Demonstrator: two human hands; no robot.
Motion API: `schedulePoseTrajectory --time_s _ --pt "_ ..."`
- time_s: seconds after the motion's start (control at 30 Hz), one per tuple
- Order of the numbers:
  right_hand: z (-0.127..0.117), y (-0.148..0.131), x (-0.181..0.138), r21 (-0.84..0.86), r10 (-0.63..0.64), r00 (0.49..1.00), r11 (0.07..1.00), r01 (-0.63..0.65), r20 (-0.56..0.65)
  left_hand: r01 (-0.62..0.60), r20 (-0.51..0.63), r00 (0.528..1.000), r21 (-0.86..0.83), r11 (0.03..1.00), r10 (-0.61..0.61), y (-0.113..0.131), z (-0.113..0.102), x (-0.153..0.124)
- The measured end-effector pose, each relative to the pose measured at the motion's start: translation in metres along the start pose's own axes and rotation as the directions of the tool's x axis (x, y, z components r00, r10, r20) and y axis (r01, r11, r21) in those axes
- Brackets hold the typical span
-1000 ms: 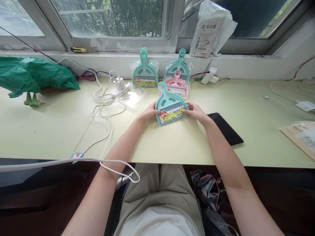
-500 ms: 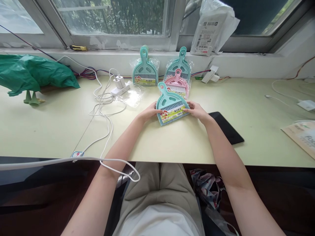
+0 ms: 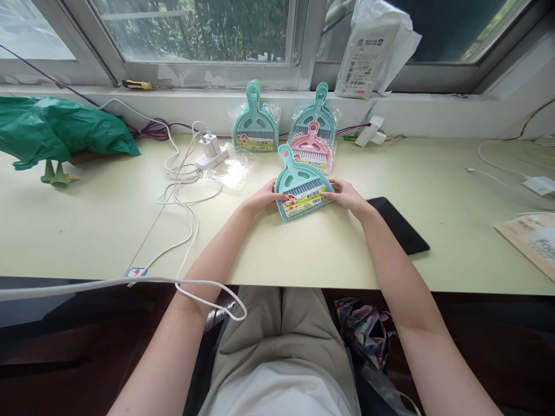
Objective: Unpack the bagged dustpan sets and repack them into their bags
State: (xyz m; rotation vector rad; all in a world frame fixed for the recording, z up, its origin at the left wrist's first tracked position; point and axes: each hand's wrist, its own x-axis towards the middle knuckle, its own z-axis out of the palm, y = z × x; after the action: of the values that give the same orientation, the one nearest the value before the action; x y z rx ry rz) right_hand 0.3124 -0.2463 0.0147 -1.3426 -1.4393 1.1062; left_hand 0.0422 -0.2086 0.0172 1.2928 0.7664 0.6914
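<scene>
Between my hands is a teal dustpan and brush set (image 3: 303, 184), tilted, with its handle up and to the left and a yellow-green label across the bristles. My left hand (image 3: 264, 197) grips its left side, thumb on the label. On the opposite edge, my right hand (image 3: 344, 195) is closed with its thumb in front; the fingers behind are partly hidden. Just behind stands a smaller pink dustpan and brush set (image 3: 313, 151), leaning on a teal dustpan set (image 3: 321, 110) in clear wrap. More teal dustpan sets (image 3: 255, 124) lean on the wall to the left.
A black tablet (image 3: 399, 225) lies by my right forearm. White cables (image 3: 191, 216) and a power strip (image 3: 212, 159) spread on the left, one cable crossing my left forearm. A green plastic bag (image 3: 65, 127) sits far left. A clear plastic wrapper (image 3: 237, 169) lies near the strip.
</scene>
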Motion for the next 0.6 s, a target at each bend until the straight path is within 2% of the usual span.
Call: schedulePoseTrajectory --time_s 0.33,0.47,0.6 --pt "-0.001 -0.002 -0.002 0.035 0.0 1.0 0.999 0.0 0.003 -0.059 0.0 0.998 -0.007 0.998 0.059 0.0 0.001 0.0" --pt "-0.003 -0.009 -0.006 0.155 -0.022 0.998 0.988 0.012 0.067 -0.097 -0.056 0.994 -0.03 0.995 0.095 0.003 0.004 -0.001" --pt "0.007 -0.014 -0.011 0.251 -0.065 0.996 0.967 0.048 0.061 -0.166 -0.11 0.981 -0.081 0.983 0.157 0.007 0.006 0.0"
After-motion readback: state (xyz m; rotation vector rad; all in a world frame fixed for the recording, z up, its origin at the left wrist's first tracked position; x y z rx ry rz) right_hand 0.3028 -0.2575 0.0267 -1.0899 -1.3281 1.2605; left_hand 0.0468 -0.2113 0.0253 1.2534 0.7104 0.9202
